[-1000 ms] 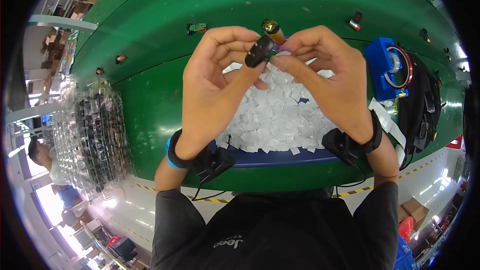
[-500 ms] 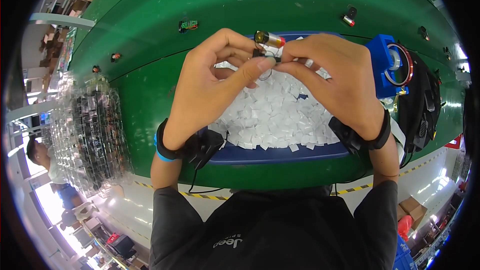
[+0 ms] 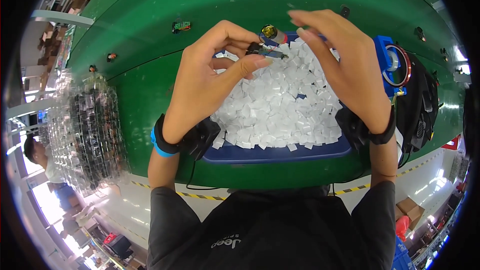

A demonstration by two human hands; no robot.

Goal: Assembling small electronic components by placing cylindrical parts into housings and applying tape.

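Note:
My left hand (image 3: 210, 75) is closed on a small electronic assembly, pinching its black end piece (image 3: 254, 48) between thumb and fingers. From that piece a narrow circuit board (image 3: 274, 54) sticks out to the right. Joined by thin wires, a small cylindrical cell (image 3: 272, 33) with a gold-coloured end, grey body and red band sits just above the board. Apart from the assembly, my right hand (image 3: 345, 57) is raised over the right side of the white pieces, its fingers stretched and holding nothing visible. White square slips (image 3: 280, 105) fill the blue tray (image 3: 275, 156) under both hands.
A blue tape holder (image 3: 384, 55) with a reddish ring stands right of the tray, beside a black bag (image 3: 422, 105). Stacked clear plastic trays (image 3: 95, 135) stand at left. Small electronic parts, including a green board (image 3: 181, 26), lie on the green table (image 3: 240, 0).
My right hand has let go of the assembly and moved up and right, its fingers spreading. My left hand still holds the assembly, whose board now shows.

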